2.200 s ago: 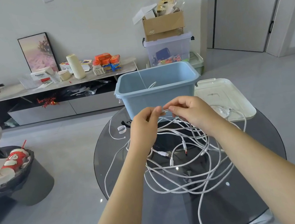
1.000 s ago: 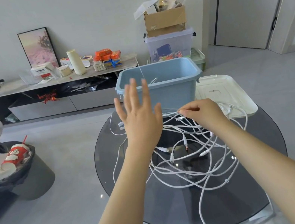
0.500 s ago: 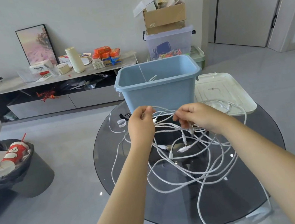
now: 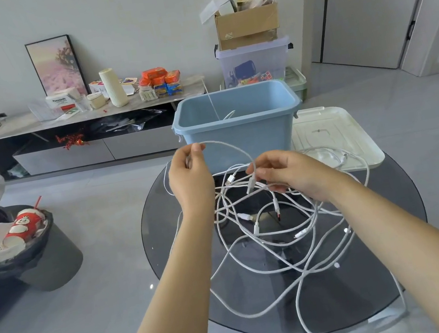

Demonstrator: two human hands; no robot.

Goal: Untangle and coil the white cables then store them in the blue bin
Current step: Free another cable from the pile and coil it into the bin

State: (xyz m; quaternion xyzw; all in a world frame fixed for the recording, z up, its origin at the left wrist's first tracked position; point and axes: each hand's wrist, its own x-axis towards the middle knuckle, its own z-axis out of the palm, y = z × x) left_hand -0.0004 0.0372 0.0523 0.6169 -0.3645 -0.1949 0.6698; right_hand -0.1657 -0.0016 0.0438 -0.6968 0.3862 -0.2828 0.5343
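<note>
Round dark glass table (image 4: 168, 251) on a grey tiled floor. On it lies one tangle of white cables (image 4: 279, 244); the strands cross too much to count, though at least six connector ends show. One loop hangs over the near table edge. Left hand (image 4: 189, 177) pinches a raised strand between thumb and fingers, just in front of the bin. That strand arcs across to the right hand (image 4: 287, 175), whose curled fingers pinch it above the tangle. One blue bin (image 4: 239, 136) stands at the table's far side, with a cable end visible inside it. One white lid (image 4: 333, 137) lies beside it to the right, part of a cable resting on it. On the left floor, one grey trash can (image 4: 40, 256) holds a red paper cup. Along the wall shelf (image 4: 29, 123) sits a white box reading "Panasonic" (image 4: 60, 100).
</note>
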